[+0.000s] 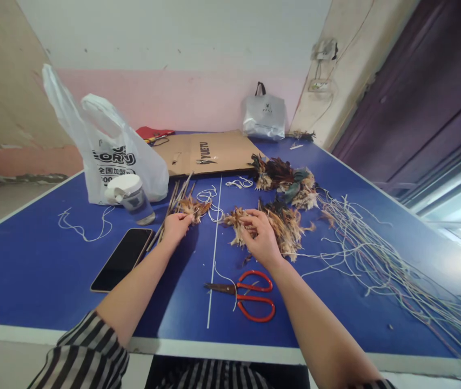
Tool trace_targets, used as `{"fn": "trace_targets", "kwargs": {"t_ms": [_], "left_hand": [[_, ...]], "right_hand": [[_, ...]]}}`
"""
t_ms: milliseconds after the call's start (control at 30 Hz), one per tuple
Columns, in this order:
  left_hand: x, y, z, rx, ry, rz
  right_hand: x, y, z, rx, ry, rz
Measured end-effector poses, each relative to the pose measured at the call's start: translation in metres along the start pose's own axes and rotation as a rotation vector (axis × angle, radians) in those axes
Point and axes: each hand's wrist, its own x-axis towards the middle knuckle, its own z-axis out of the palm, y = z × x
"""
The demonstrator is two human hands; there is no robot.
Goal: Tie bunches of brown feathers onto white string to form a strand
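My left hand is closed in a pinch at the base of a small bunch of brown feathers. Thin sticks lie beside and partly behind that hand. Over the left part of a pile of tan and brown feathers, my right hand has its fingers curled, thumb toward the fingertips, on some of the feathers. Which feathers it grips is hard to make out. Red-handled scissors rest on the blue table between my forearms, with a short white string across them.
Long loose strings spread over the right side. Darker feathers lie farther back, near a cardboard sheet and a silver bag. At left are a phone, a lidded plastic jar and a white plastic bag.
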Motion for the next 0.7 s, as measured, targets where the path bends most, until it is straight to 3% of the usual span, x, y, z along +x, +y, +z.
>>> {"fn": "trace_targets", "kwargs": {"t_ms": [233,300,367,467,533,600,700], "left_hand": [[-0.001,0.014,-0.021,0.305,0.029,0.14],[-0.013,0.023,-0.029,0.571,0.038,0.246],[-0.029,0.033,-0.03,0.648,-0.019,0.366],[-0.054,0.043,-0.014,0.521,-0.217,0.591],[-0.067,0.044,0.005,0.407,-0.345,0.648],[-0.073,0.043,0.025,0.269,-0.451,0.614],[-0.069,0.04,0.05,0.102,-0.546,0.409]], "right_hand": [[0.009,0.004,-0.018,-0.104,0.062,0.06],[0.011,0.001,-0.026,-0.146,-0.007,0.127],[0.011,-0.002,-0.033,-0.187,-0.122,0.184],[0.01,-0.005,-0.036,-0.279,-0.265,0.23],[0.009,-0.005,-0.035,-0.351,-0.308,0.273],[0.008,-0.003,-0.031,-0.412,-0.341,0.308],[0.007,0.0,-0.025,-0.493,-0.393,0.297]]}}
